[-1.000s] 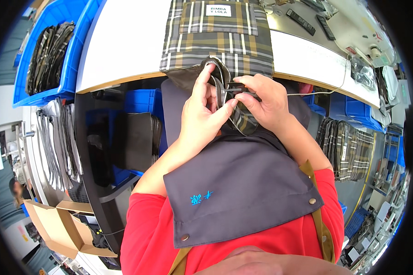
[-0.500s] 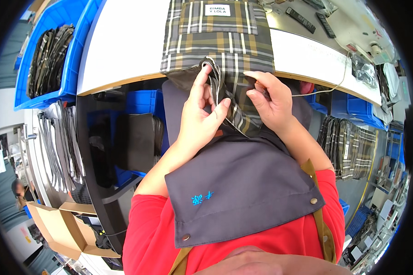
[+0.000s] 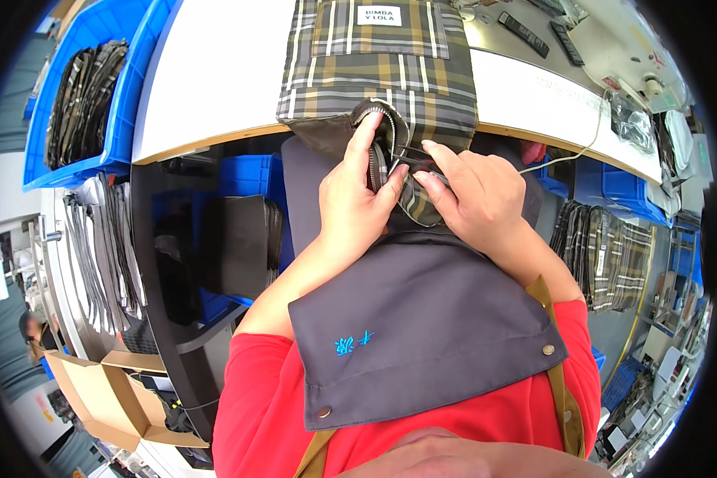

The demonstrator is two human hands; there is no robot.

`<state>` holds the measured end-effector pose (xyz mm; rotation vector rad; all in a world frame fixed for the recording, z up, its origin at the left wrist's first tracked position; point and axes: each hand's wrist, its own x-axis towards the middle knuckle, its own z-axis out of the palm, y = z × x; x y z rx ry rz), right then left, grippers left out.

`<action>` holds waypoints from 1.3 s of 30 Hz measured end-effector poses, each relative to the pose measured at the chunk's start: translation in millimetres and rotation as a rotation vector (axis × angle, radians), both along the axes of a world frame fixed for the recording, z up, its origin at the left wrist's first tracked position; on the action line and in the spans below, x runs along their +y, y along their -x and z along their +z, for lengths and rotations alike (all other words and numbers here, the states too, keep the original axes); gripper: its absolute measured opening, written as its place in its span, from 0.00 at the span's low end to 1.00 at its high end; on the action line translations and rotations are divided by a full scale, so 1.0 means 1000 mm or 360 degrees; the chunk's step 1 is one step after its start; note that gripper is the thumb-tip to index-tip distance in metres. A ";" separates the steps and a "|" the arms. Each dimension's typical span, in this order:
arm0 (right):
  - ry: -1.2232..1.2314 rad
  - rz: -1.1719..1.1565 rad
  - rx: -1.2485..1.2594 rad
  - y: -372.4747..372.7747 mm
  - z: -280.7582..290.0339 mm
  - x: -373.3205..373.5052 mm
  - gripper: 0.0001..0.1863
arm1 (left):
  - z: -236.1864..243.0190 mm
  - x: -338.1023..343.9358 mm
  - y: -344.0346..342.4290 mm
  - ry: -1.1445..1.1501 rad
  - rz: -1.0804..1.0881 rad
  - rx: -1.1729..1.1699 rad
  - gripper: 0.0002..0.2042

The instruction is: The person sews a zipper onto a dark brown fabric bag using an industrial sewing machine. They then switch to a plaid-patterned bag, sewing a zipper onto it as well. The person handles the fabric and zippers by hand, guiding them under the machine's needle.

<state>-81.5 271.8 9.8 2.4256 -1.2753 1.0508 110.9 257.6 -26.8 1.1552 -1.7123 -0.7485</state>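
Since half a second ago, your right hand (image 3: 474,195) has slid in closer to your left hand (image 3: 357,203), and both now bunch at the zipper. From the head view, you work one plaid bag (image 3: 378,72) that hangs over the near edge of the white table (image 3: 215,72). Your left thumb and fingers pinch its one curved zipper (image 3: 372,159), wrist bent upward. Your right fingertips nip the dark pull strap beside it. Two blue bins (image 3: 131,103) flank the table.

a sewing workshop: blue bins (image 3: 127,103) of plaid pieces, white worktable (image 3: 215,72), cardboard boxes (image 3: 103,398).
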 end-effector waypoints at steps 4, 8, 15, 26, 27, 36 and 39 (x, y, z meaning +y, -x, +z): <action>-0.0006 -0.0072 0.0102 0.000 0.004 0.004 0.20 | 0.001 -0.001 0.004 0.0054 0.0054 -0.0164 0.37; -0.0017 -0.0126 0.0183 -0.003 0.011 0.006 0.19 | -0.006 -0.003 0.004 0.0204 0.0098 -0.0330 0.39; -0.0071 -0.0033 0.0021 0.002 0.010 0.007 0.17 | -0.011 -0.005 0.003 0.0396 0.0133 -0.0420 0.41; -0.0372 -0.1058 -0.0386 0.110 -0.026 -0.043 0.20 | -0.053 0.019 -0.037 0.0053 0.0111 0.0291 0.35; -0.0398 -0.1134 -0.0374 0.131 -0.028 -0.047 0.21 | -0.059 0.029 -0.050 0.0044 0.0084 0.0321 0.34; -0.0281 -0.1380 0.0369 0.253 -0.035 -0.070 0.21 | -0.123 0.101 -0.131 -0.1339 0.1180 0.0849 0.17; 0.0118 -0.1021 0.0335 0.214 -0.030 -0.063 0.16 | -0.125 0.097 -0.138 -0.1326 0.1115 0.0790 0.17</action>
